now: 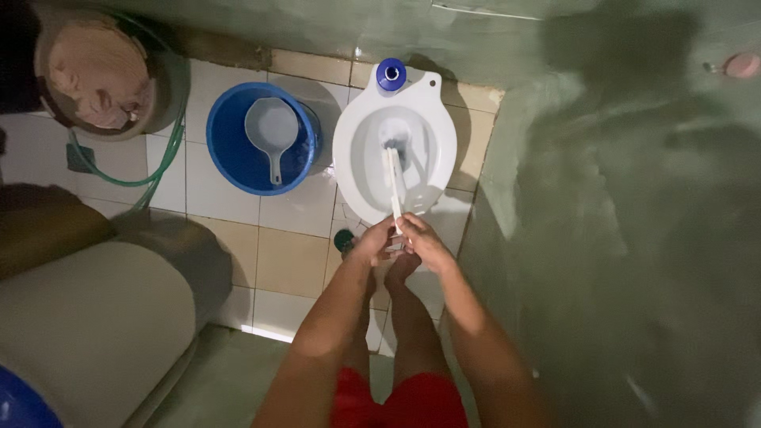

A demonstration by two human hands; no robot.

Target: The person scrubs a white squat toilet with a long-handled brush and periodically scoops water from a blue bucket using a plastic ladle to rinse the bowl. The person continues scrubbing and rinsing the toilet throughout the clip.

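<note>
Down at floor level: the tiled floor (285,261) carries everything here, pale squares running up to a green wall (618,198) on the right. Along the left edge sits a big grey drum (87,325), lying close by the person's leg. At the far left corner, a round tub (99,71) of brownish stuff, a green hose (162,162) looping past it. Next along the far edge, a blue bucket (230,150) with a grey dipper (272,131) resting inside, handle pointing this way, handy for scooping. Then the white toilet bowl (357,150), tucked against the wall, a blue bottle cap (391,74) showing at its far rim. Both hands meet over the bowl's near rim. The left hand (374,242) and right hand (426,242) are closed together round the near end of a white brush handle (394,190), fingers curled tight, a two-handed grip that looks made for pressing down. The brush head (395,136) sits deep in the bowl's middle, bristles on the basin. A small dark drain cap (344,239) lies just left of the hands.
</note>
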